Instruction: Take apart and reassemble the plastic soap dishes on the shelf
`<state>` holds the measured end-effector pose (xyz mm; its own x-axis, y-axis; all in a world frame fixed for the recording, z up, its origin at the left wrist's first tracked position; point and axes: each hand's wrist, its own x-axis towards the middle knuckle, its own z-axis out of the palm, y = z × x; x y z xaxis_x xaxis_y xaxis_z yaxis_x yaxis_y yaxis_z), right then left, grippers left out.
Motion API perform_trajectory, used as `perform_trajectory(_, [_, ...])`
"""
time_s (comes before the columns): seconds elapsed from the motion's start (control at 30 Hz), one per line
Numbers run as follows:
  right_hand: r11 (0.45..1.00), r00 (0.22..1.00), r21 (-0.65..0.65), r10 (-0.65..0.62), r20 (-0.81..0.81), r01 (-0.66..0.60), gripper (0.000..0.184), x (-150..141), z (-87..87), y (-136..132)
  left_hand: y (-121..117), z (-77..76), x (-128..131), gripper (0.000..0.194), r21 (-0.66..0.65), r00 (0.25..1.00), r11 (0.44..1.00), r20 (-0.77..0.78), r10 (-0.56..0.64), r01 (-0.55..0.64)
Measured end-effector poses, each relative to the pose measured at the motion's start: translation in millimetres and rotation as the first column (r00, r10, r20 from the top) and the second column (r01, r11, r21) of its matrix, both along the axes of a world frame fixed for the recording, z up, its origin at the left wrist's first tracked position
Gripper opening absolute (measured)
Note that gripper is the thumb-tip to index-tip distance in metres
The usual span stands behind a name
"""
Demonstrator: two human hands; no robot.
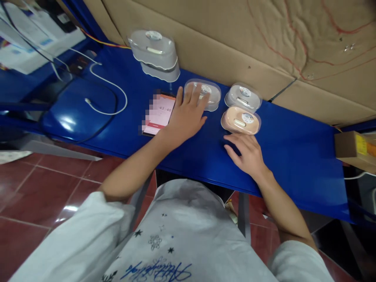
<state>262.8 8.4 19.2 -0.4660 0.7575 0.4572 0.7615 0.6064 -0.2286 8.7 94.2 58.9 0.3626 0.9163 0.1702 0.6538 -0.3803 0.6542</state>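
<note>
Several small oval plastic boxes with clear lids and round stickers lie on the blue table (293, 156). My left hand (186, 117) reaches over a grey box (216, 96), its fingers spread across the lid. Just left of that hand lies a phone (157, 115) with a timer on its screen. A peach-coloured box (241, 120) sits at the fingertips of my right hand (246, 154); that hand is open, and whether it touches the box I cannot tell. Behind the peach box stands another grey box (243, 98).
Two grey boxes (155, 51) are stacked at the back left, against the cardboard wall (205, 43). A white cable (125, 94) and a black cable curl over the table's left part. At the right end is a cardboard carton (349, 150).
</note>
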Motion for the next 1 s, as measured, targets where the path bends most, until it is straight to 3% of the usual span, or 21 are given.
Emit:
perform_trajectory(0.07, [0.999, 1.0, -0.033, 0.015, -0.002, -0.015, 0.026, -2, 0.1, -1, 0, -1.3, -2, 0.071, 0.047, 0.965, 0.998, -0.263, -0.017, 0.03])
perform_trajectory(0.17, [0.996, 0.996, -0.04, -0.078, -0.04, 0.077, 0.029, 1, -0.1, 1, -33, -6.0, -11, 0.059, 0.179, 0.927, 0.981, -0.375, -0.005, 0.078])
perform_trajectory(0.23, [0.996, 0.994, -0.042, -0.076, -0.074, 0.073, 0.04, 1, 0.3, 1, -64, -12.2, -19, 0.049, 0.191, 0.938, 0.971, -0.339, -0.073, 0.145])
perform_trajectory(0.33, [0.989, 0.993, -0.085, 0.12, -0.011, -0.121, 0.068, -5, 1.9, -5, -98, -28.4, -30, 0.043, 0.175, 0.949, 0.936, -0.135, -0.284, 0.305])
perform_trajectory(0.4, [0.96, 0.965, -0.121, 0.258, 0.045, -0.251, 0.071, -13, 2.6, -10, -108, -41.7, -35, 0.053, 0.166, 0.952, 0.94, 0.017, -0.305, 0.298])
perform_trajectory(0.5, [0.942, 0.949, -0.123, 0.316, 0.006, -0.313, 0.06, -19, 2.0, -15, -111, -57.0, -40, 0.088, 0.09, 0.958, 0.972, 0.169, -0.23, 0.218])
perform_trajectory(0.6, [0.943, 0.953, -0.151, 0.28, -0.117, -0.295, 0.056, -16, 0.3, -12, -112, -60.6, -46, 0.104, -0.038, 0.962, 0.981, 0.206, -0.177, 0.189])
perform_trajectory(0.77, [0.977, 0.995, -0.206, 0.03, -0.094, -0.049, 0.052, -14, -3.3, -5, -126, -57.8, -63, 0.096, -0.11, 0.949, 0.957, 0.201, -0.245, 0.27])
perform_trajectory(0.87, [0.968, 0.999, -0.251, -0.02, -0.046, 0.008, 0.054, -17, -6.1, -6, -134, -61.0, -67, 0.084, -0.102, 0.948, 0.949, 0.144, -0.283, 0.298])
perform_trajectory(1.0, [0.963, 0.999, -0.267, 0.016, -0.034, -0.025, 0.059, -18, -8.5, -9, -135, -64.5, -61, 0.088, -0.005, 0.957, 0.959, 0.07, -0.281, 0.282])
